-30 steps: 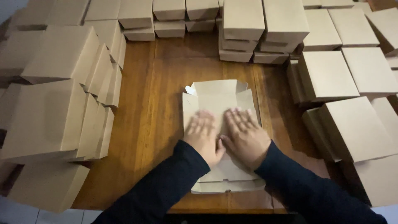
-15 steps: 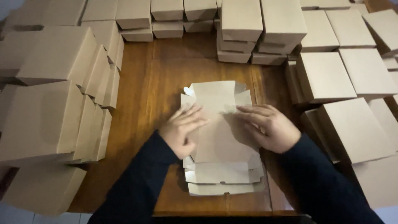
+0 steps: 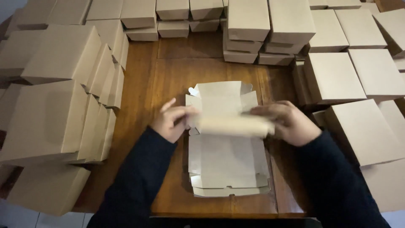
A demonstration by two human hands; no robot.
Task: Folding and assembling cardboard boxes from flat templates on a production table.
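Flat brown cardboard box blank [image 3: 228, 156] lying on wooden table [image 3: 168, 84], light, creasing easily; left hand [image 3: 171, 122] and right hand [image 3: 289, 122] pinching folded panel ends.

Both hands grip a flat cardboard box blank [image 3: 228, 156] lying on the wooden table [image 3: 168, 80]: the left hand [image 3: 171, 122] at its left edge, the right hand [image 3: 287, 122] at its right, lifting a folded panel. Stacks of assembled cardboard boxes [image 3: 55, 105] surround the blank.
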